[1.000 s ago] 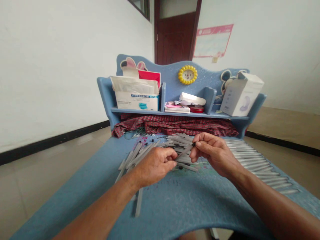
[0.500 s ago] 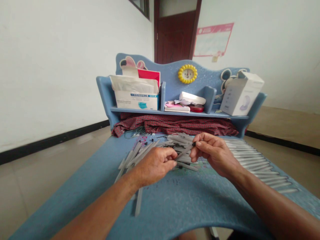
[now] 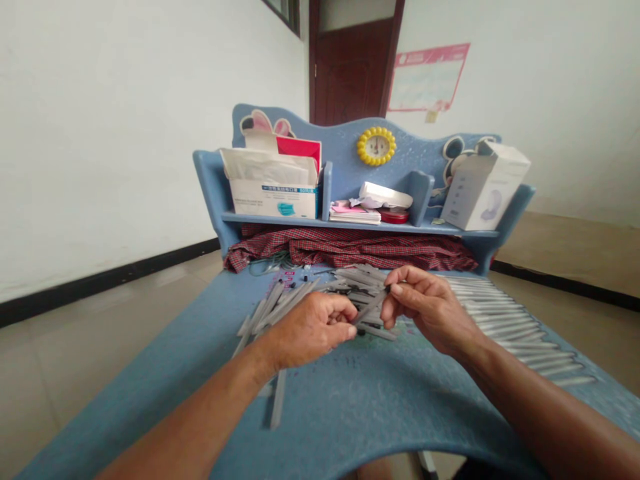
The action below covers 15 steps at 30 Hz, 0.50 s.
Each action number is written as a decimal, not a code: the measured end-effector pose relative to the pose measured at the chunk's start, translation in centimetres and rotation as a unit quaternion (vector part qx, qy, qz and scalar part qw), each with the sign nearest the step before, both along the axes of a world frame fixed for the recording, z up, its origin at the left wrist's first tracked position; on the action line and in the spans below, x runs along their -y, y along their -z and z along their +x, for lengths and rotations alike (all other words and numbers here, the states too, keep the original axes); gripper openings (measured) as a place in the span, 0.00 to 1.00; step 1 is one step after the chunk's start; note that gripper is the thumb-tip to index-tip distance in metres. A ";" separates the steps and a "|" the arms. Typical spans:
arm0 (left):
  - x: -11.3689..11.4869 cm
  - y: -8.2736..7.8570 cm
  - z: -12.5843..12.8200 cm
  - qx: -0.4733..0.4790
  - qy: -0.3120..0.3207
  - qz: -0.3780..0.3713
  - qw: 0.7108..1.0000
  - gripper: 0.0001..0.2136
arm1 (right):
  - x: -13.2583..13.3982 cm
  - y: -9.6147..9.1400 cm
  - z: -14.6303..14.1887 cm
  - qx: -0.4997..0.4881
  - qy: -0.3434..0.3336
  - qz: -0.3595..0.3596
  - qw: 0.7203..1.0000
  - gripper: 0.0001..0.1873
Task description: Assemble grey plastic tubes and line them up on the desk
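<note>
Between my two hands a slim translucent tube (image 3: 372,306) slants up to the right over the table. My left hand (image 3: 311,328) has its thumb and fingers closed at the tube's lower end. At the upper end, my right hand (image 3: 424,305) pinches the tube by its small black cap (image 3: 387,289). Behind and under the hands lies a loose pile of similar tubes (image 3: 363,275). More tubes (image 3: 283,308) lie scattered beside my left hand, with several loose black caps (image 3: 292,285) near them.
On the right side of the blue table (image 3: 345,407), tubes (image 3: 517,327) lie in a neat row. A checked cloth (image 3: 350,248) is bunched under the shelf. Above it stand a mask box (image 3: 273,199), a red tin (image 3: 394,217) and a white box (image 3: 477,190).
Both hands keep their grip on the same tube in nearly the same place. My left fingertips have shifted very slightly to the right.
</note>
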State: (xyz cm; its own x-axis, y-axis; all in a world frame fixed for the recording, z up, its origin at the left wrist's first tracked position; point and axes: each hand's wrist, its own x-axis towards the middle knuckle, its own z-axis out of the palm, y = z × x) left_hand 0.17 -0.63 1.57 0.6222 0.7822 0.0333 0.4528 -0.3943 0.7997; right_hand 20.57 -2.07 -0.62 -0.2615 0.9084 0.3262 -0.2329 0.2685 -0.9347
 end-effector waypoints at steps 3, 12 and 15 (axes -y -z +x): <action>0.0 0.0 0.0 0.008 -0.004 -0.016 1.000 0.05 | 0.1 -0.1 0.1 0.014 0.002 0.017 1.000 0.09; -0.1 0.0 -0.1 -0.016 -0.003 0.019 1.000 0.04 | 0.2 -0.8 1.5 0.209 0.082 0.103 0.969 0.08; -0.2 0.1 -0.1 -0.025 0.002 0.015 1.000 0.05 | 0.1 -1.0 1.8 0.242 0.096 0.114 0.959 0.06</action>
